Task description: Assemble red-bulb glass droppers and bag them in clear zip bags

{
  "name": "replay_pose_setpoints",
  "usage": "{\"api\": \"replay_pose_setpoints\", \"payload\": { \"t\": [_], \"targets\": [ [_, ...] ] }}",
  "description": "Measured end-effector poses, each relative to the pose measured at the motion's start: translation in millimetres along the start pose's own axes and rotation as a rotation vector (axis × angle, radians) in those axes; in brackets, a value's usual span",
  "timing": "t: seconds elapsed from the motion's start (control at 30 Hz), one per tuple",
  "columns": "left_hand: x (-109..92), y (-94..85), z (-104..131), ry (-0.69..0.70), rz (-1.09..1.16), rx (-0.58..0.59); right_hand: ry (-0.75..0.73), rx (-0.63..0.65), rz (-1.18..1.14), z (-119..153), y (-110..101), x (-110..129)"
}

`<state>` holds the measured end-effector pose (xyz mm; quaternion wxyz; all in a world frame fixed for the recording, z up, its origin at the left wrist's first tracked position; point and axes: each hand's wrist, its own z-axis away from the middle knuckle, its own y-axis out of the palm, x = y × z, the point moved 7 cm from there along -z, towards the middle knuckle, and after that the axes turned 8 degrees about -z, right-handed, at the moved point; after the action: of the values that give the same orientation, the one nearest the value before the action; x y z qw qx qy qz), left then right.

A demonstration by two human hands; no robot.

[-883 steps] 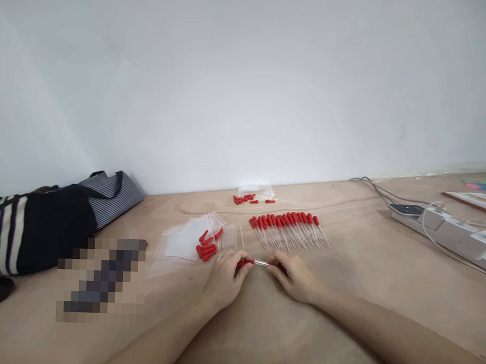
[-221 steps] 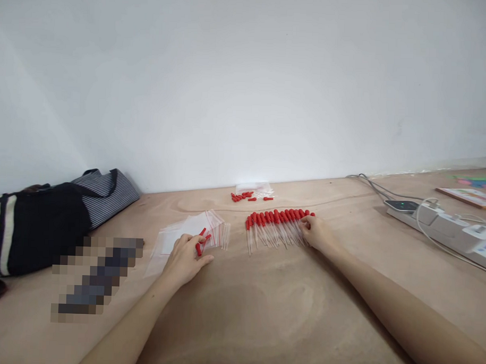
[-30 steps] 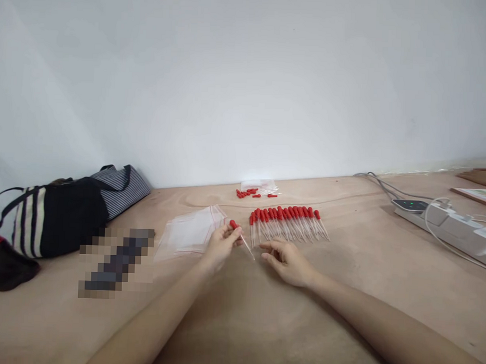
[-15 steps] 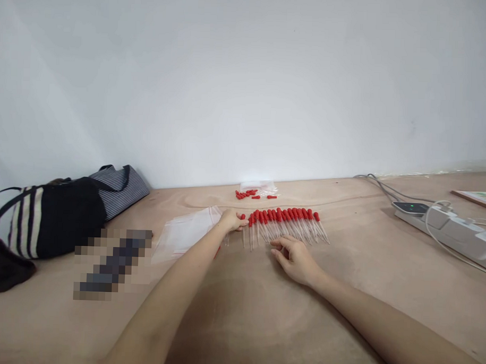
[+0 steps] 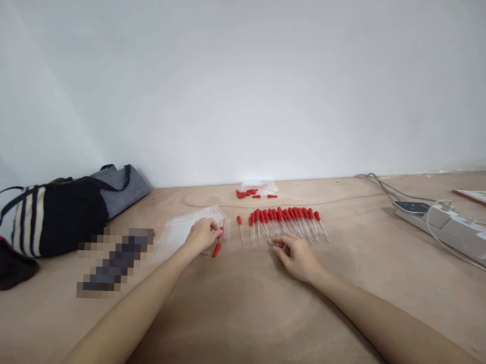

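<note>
My left hand (image 5: 203, 235) is over the right edge of the clear zip bags (image 5: 180, 228), its fingers bent together. At its fingertips shows a small red rubber bulb (image 5: 221, 231); whether it is pinched is unclear. Another red bulb (image 5: 216, 249) lies just below, and thin clear tubes (image 5: 227, 232) lie to the right. A single red-topped dropper (image 5: 240, 228) lies apart from a row of several droppers (image 5: 283, 218). By the lower edge of that row my right hand (image 5: 296, 255) rests on the table, fingers loosely curved, thumb apart, nothing visible in it.
Loose red bulbs (image 5: 246, 193) and a clear bag (image 5: 259, 186) lie near the wall. Black and striped bags (image 5: 70, 216) and a blurred dark object (image 5: 118, 262) are at left. A power strip (image 5: 456, 226) with cables and a small black device (image 5: 411, 207) stands at right.
My left hand has let go of one dropper, now lying left of the row, and moved left to the zip bags. My right hand has barely moved.
</note>
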<state>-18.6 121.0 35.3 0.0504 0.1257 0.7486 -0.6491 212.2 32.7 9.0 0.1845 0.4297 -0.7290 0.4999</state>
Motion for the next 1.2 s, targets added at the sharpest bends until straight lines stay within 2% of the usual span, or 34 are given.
{"api": "replay_pose_setpoints", "payload": {
  "t": [0.1,0.27,0.43,0.5,0.57,0.63,0.73,0.83,0.9,0.93,0.97,1.03,1.1,1.2],
  "targets": [
    [6,2.7,3,-0.015,-0.032,0.016,-0.004,0.001,-0.005,0,1,1],
    [-8,11.2,-1,-0.010,-0.044,0.034,0.000,0.010,-0.009,1,1,0],
    [-21,-2.5,13,0.038,-0.009,-0.070,0.006,0.017,-0.025,0,1,0],
    [-32,-3.4,26,0.117,0.071,-0.080,0.008,0.016,-0.054,0,2,1],
    [-51,0.0,43,0.280,0.270,-0.062,0.014,0.019,-0.110,0,3,2],
    [-70,7.5,62,0.406,0.366,-0.022,0.027,0.036,-0.203,0,7,3],
    [-93,17.4,85,0.531,0.378,0.014,0.044,0.105,-0.352,1,15,4],
    [-103,20.0,88,0.573,0.342,0.042,0.033,0.207,-0.396,3,22,5],
    [-97,16.3,75,0.506,0.233,0.015,0.045,0.220,-0.362,2,23,3],
    [-89,13.4,63,0.429,0.150,-0.010,0.053,0.205,-0.332,2,21,1],
    [-77,10.2,50,0.289,0.039,-0.041,0.057,0.187,-0.296,1,19,1],
    [-60,4.9,27,0.142,-0.045,-0.064,0.040,0.165,-0.211,0,15,2],
    [-49,5.5,10,0.048,-0.101,-0.046,0.009,0.154,-0.135,-1,13,4],
    [-44,14.0,-3,-0.023,-0.155,0.016,-0.036,0.151,-0.071,-1,12,7]
  ]
}}
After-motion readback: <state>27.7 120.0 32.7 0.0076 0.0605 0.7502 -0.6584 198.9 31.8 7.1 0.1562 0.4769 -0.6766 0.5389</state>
